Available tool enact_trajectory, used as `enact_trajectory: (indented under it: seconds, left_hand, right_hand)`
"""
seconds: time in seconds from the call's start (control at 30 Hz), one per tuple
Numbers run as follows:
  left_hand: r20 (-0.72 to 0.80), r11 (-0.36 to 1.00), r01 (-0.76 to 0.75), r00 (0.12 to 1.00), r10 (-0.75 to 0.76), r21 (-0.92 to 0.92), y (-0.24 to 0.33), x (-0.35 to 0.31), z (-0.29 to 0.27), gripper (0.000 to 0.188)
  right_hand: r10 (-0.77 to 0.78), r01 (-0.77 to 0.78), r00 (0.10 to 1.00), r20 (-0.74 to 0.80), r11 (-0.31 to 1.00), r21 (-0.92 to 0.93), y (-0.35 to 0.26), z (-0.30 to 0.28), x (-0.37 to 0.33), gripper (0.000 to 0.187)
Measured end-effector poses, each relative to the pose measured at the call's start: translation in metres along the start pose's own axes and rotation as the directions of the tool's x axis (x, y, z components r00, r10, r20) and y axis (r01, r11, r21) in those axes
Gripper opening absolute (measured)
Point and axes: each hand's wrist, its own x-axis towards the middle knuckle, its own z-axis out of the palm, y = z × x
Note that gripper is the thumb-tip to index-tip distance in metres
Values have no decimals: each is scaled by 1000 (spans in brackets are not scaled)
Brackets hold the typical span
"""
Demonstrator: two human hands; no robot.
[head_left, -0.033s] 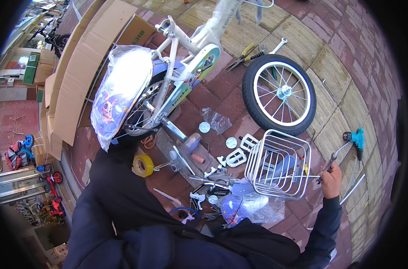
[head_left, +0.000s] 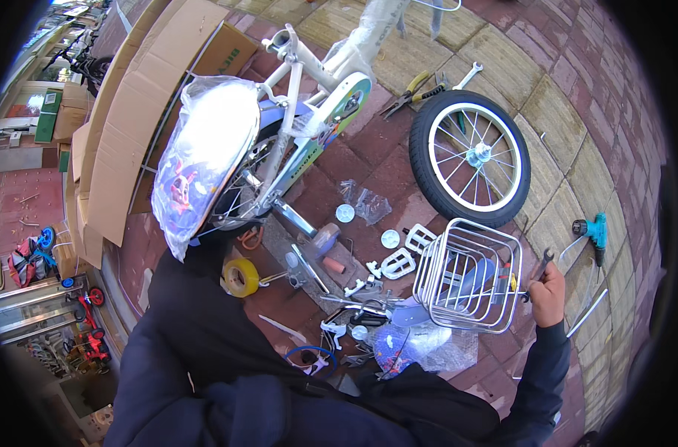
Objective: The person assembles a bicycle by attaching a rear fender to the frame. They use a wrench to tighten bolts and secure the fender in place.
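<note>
My right hand (head_left: 547, 299) is closed around a combination wrench (head_left: 544, 267), whose open jaw points up past the fingers. It is just right of a silver wire basket (head_left: 469, 276), which stands on the paving with loose parts seen through its bars. My left hand is out of view; only the dark left sleeve shows at the lower left. Ahead to the left stands a small bicycle frame (head_left: 309, 74), partly in plastic wrap, with a film-covered rear guard (head_left: 205, 149). A loose spoked wheel (head_left: 469, 158) with a black tyre lies flat beyond the basket.
White pedals (head_left: 398, 263), yellow tape (head_left: 240, 277), a hammer (head_left: 324, 242) and a wrapped patterned part (head_left: 398, 346) lie in the middle. Pliers (head_left: 407, 95) and another wrench (head_left: 469, 74) lie beyond the wheel. A teal drill (head_left: 594, 232) is at right; cardboard (head_left: 141, 112) stands at left.
The view has shifted slightly, so the things sit a little further right and lower. My right hand still grips the wrench, its jaw now a little further left and higher.
</note>
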Motion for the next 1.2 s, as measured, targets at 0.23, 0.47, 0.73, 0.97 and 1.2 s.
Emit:
enact_trajectory:
  seconds: [0.23, 0.47, 0.73, 0.97, 1.2]
  left_hand:
    - [59, 905, -421, 904, 424, -55, 114, 82, -66, 33]
    - [136, 767, -637, 755, 642, -79, 159, 125, -77, 32]
    - [143, 615, -775, 598, 789, -148, 155, 154, -75, 31]
    - [52, 396, -890, 396, 917, -227, 103, 192, -69, 30]
    - [-322, -272, -960, -235, 917, -74, 45, 265, -84, 29]
  right_hand:
    - [-40, 128, 912, 409, 973, -191, -163, 181, 68, 10]
    - [-81, 161, 916, 393, 971, -175, -163, 282, 71, 16]
    - [158, -110, 969, 189, 964, -243, -206, 321, 22, 19]
    - [222, -224, 975, -28, 959, -171, -278, 383, -76, 18]
    - [196, -208, 976, -99, 968, -139, -308, 483, -194, 10]
